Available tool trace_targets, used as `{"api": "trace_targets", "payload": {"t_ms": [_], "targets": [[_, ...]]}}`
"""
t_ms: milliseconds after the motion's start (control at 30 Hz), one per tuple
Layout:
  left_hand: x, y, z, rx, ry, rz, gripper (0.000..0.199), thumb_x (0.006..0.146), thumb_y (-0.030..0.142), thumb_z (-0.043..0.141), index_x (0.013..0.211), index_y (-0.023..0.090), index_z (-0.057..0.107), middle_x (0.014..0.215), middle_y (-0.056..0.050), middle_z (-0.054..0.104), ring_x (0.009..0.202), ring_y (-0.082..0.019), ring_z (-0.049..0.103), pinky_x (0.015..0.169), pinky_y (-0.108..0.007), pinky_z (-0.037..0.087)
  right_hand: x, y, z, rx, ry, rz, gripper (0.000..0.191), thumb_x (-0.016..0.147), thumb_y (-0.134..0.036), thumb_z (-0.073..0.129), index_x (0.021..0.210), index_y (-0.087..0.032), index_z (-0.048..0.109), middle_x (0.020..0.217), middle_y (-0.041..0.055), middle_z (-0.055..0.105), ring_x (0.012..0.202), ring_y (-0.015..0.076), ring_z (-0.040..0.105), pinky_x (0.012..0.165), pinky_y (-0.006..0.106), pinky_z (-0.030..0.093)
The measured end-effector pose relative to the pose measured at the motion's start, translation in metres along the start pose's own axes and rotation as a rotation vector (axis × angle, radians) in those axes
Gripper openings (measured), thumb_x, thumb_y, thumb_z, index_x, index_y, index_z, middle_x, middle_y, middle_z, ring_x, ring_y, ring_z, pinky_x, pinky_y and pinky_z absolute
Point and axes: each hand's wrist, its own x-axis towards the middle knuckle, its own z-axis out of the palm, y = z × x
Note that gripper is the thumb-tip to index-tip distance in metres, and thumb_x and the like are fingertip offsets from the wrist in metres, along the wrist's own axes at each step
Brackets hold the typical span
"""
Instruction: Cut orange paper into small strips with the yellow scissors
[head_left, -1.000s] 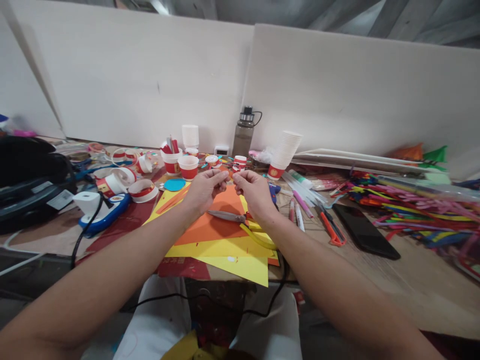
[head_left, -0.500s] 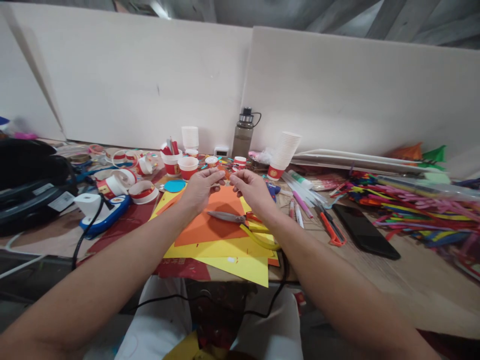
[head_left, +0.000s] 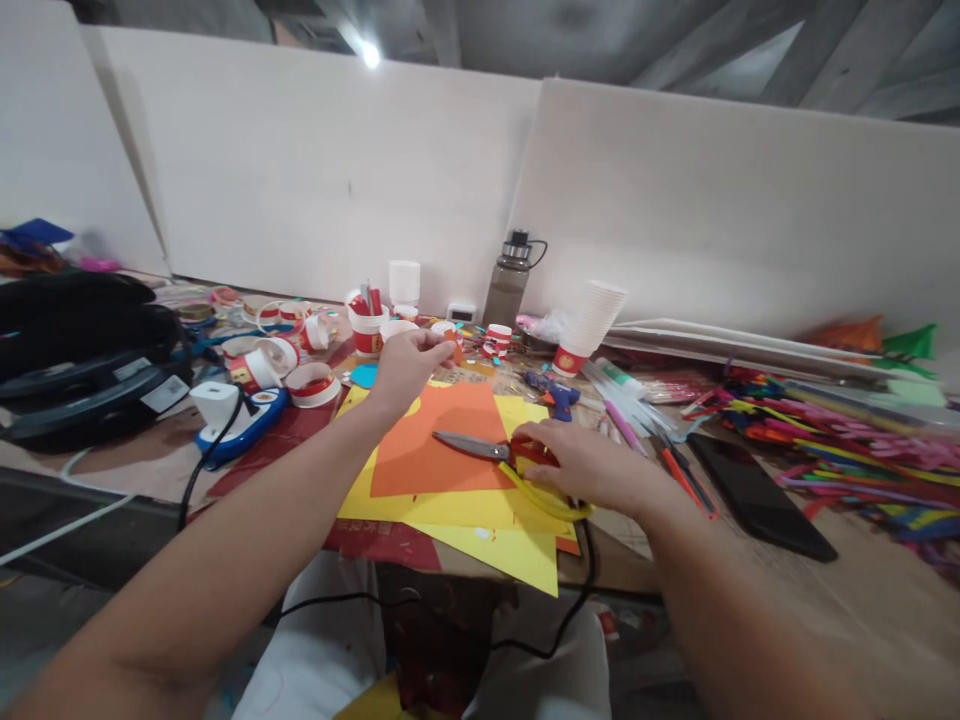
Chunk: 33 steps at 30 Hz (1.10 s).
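Left hand point(head_left: 409, 372): raised over the far part of the paper, thumb and fingertips pinched shut on a small orange piece point(head_left: 454, 347). Right hand point(head_left: 589, 462): low, palm down, fingers bent over the handles of the scissors point(head_left: 476, 446); cannot tell whether they close around them. Hands well apart, blades pointing left between the forearms.

Scissors lie across the orange sheet point(head_left: 427, 465), handles past its right edge. Yellow paper point(head_left: 457, 510) shows all round beneath; one lower corner juts over the front edge of the table point(head_left: 877, 595). Between the hands, the bare orange surface gives open room. On the right hand's far side, the glue gun point(head_left: 556, 394) lies near; to its right, the cutter point(head_left: 686, 482), then the phone point(head_left: 757, 495), and brown tabletop on the near side of both. White boards point(head_left: 337, 170) close off the back. Left of the paper: red-and-white cup rings point(head_left: 313, 386) and the blue power strip point(head_left: 247, 432).

Counts: scissors, one pair. Orange sheet, one large on top. Yellow, at least two. Glue gun, one. Phone, one. Water bottle point(head_left: 506, 290), one, upright. Leaning cup stack point(head_left: 595, 322), one; its cups too fine to count. Blue disc point(head_left: 365, 376), one. Boards, three. Pipe cleaners point(head_left: 847, 440), a heap, uncountable.
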Motion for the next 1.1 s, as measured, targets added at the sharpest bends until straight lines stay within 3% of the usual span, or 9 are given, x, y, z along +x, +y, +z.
{"api": "trace_targets", "payload": {"t_ms": [200, 300, 400, 533, 667, 733, 933, 1100], "targets": [[0.006, 0.002, -0.003, -0.354, -0.091, -0.216, 0.019, 0.064, 0.027, 0.074, 0.067, 0.013, 0.062, 0.061, -0.003, 0.064, 0.058, -0.010, 0.060, 0.052, -0.019, 0.038, -0.001, 0.003, 0.013, -0.038, -0.028, 0.001, 0.052, 0.078, -0.024, 0.054, 0.130, -0.023, 0.049, 0.108, 0.0123, 0.060, 0.095, 0.0247, 0.059, 0.076, 0.030, 0.042], [0.008, 0.006, -0.007, -0.458, -0.105, -0.221, 0.018, 0.063, 0.024, 0.074, 0.070, 0.012, 0.062, 0.062, -0.002, 0.063, 0.057, -0.009, 0.060, 0.050, -0.018, 0.038, 0.001, 0.002, 0.017, 0.031, 0.066, -0.004, 0.045, 0.077, -0.022, 0.055, 0.123, -0.023, 0.055, 0.102, 0.0117, 0.062, 0.091, 0.0234, 0.060, 0.074, 0.029, 0.042], [0.009, 0.012, -0.011, -0.524, -0.065, -0.222, 0.015, 0.063, 0.020, 0.073, 0.070, 0.011, 0.062, 0.061, -0.001, 0.062, 0.054, -0.007, 0.057, 0.050, -0.017, 0.040, 0.007, 0.001, 0.017, 0.116, 0.238, -0.044, 0.037, 0.079, -0.022, 0.054, 0.115, -0.021, 0.060, 0.102, 0.0113, 0.064, 0.093, 0.0234, 0.060, 0.078, 0.031, 0.043], [0.010, 0.017, -0.013, -0.585, -0.013, -0.256, 0.011, 0.063, 0.015, 0.070, 0.069, 0.012, 0.062, 0.058, 0.000, 0.061, 0.052, -0.007, 0.056, 0.049, -0.017, 0.040, 0.014, 0.000, 0.015, 0.341, 0.442, -0.072, 0.041, 0.076, -0.019, 0.056, 0.117, -0.022, 0.059, 0.104, 0.0081, 0.065, 0.093, 0.0216, 0.059, 0.080, 0.031, 0.045], [0.008, 0.016, -0.009, -0.583, -0.041, -0.269, 0.011, 0.063, 0.016, 0.071, 0.067, 0.012, 0.061, 0.058, 0.000, 0.061, 0.051, -0.007, 0.055, 0.049, -0.017, 0.041, 0.018, -0.005, 0.017, 0.710, 0.440, -0.091, 0.057, 0.072, -0.015, 0.054, 0.129, -0.023, 0.046, 0.100, 0.0048, 0.061, 0.081, 0.0157, 0.060, 0.070, 0.027, 0.049], [0.005, 0.014, -0.005, -0.564, -0.081, -0.277, 0.011, 0.064, 0.017, 0.070, 0.068, 0.011, 0.062, 0.059, -0.001, 0.061, 0.052, -0.007, 0.056, 0.049, -0.018, 0.042, 0.019, -0.008, 0.019, 0.785, 0.456, -0.111, 0.063, 0.071, -0.014, 0.053, 0.132, -0.024, 0.040, 0.101, 0.0041, 0.059, 0.079, 0.0136, 0.058, 0.068, 0.025, 0.049], [-0.004, 0.012, 0.006, -0.562, -0.162, -0.320, 0.013, 0.064, 0.017, 0.071, 0.071, 0.011, 0.063, 0.063, -0.002, 0.063, 0.057, -0.009, 0.060, 0.052, -0.019, 0.044, 0.021, -0.011, 0.020, 0.683, 0.482, -0.060, 0.036, 0.082, -0.030, 0.053, 0.117, -0.020, 0.056, 0.072, -0.0017, 0.053, 0.059, 0.0113, 0.049, 0.057, 0.024, 0.042], [-0.006, 0.012, 0.009, -0.556, -0.158, -0.335, 0.010, 0.065, 0.016, 0.070, 0.069, 0.011, 0.062, 0.060, -0.002, 0.062, 0.056, -0.009, 0.060, 0.051, -0.019, 0.044, 0.020, -0.013, 0.020, 0.665, 0.455, -0.039, 0.026, 0.081, -0.040, 0.057, 0.094, -0.019, 0.064, 0.067, -0.0009, 0.055, 0.055, 0.0111, 0.047, 0.053, 0.023, 0.038]]}}
